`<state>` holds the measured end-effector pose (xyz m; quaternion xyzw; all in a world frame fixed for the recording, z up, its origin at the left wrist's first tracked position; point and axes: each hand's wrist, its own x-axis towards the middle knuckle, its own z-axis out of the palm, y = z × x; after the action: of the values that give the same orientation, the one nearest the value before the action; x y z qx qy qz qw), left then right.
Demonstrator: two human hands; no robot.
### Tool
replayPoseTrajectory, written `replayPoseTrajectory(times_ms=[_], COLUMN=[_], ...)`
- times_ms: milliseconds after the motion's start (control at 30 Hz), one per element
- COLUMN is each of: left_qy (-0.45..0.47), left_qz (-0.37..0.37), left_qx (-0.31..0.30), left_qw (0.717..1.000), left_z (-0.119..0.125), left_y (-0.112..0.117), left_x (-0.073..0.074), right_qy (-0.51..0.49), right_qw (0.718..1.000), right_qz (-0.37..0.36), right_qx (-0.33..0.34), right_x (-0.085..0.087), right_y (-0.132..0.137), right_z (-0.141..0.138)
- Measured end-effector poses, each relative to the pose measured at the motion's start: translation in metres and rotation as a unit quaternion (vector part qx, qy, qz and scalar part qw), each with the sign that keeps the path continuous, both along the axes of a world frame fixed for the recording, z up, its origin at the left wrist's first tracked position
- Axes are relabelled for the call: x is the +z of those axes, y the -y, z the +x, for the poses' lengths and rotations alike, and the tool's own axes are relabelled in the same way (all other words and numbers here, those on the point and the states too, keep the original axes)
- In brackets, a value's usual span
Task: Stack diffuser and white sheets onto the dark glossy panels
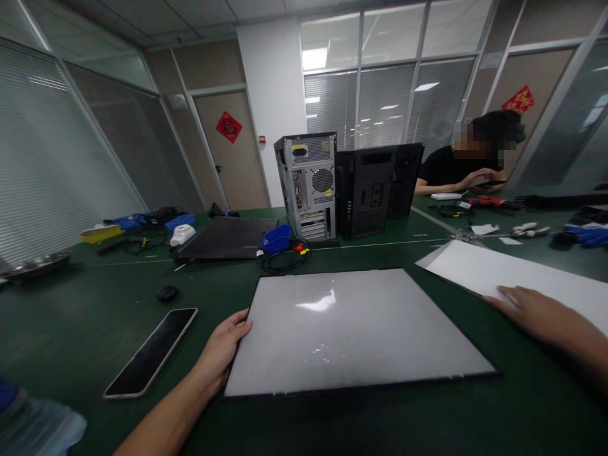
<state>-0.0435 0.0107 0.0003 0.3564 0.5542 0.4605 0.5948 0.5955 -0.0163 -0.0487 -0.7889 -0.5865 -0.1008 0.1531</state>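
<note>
L hand clamps the left edge of a black-framed pale panel, thumb on top, at near center over a green table; can't tell if the panel rests flat or is held just clear. R hand, slightly blurred, is at the near edge of white sheets to the panel's right; fingers touch the top sheet, but whether they're closed on it can't be told.

Left of the L hand, a phone lies dark screen up, w/ a small round black object just beyond its far end. Blurred clear plastic sits at near left.

Farther out, a blue tray stands beside a dark flat sheet, w/ black cable next to it. Behind, a PC tower stands upright, black casing parts at its right. At far right, a person in black sits w/ a dark handheld device, pale-handled pliers on the tabletop nearer the camera.
</note>
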Motion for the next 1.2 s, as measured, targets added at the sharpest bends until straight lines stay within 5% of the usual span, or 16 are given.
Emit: replayPoseTrajectory(times_ms=[167,300,433,600,667,900,1200], left_qy=[-0.016,-0.037,-0.086,-0.131,-0.129,-0.154,-0.149], left_qz=[-0.002,0.016,0.014,0.034,0.036,0.053,0.086], left_qx=[-0.011,-0.013,-0.031,-0.052,-0.057,-0.072,-0.071], left_qw=[1.0,0.999,0.996,0.989,0.989,0.984,0.983], left_z=[0.001,0.0,-0.005,-0.01,-0.011,-0.012,-0.008], left_y=[0.0,0.001,0.0,-0.002,-0.003,-0.003,-0.002], left_x=[-0.001,0.0,-0.003,-0.011,-0.013,-0.012,-0.013], right_qy=[-0.021,0.015,0.12,0.112,0.115,0.125,0.089], right_qw=[0.998,0.999,0.987,0.946,0.934,0.946,0.932], right_qz=[-0.052,-0.036,0.01,0.035,0.038,0.01,0.001], right_qx=[-0.03,-0.01,0.102,0.303,0.336,0.299,0.35], right_x=[0.017,0.039,0.051,0.044,0.04,0.025,0.03], right_y=[0.004,0.012,0.026,0.048,0.05,0.039,0.046], right_z=[-0.022,-0.077,-0.166,-0.253,-0.26,-0.238,-0.253])
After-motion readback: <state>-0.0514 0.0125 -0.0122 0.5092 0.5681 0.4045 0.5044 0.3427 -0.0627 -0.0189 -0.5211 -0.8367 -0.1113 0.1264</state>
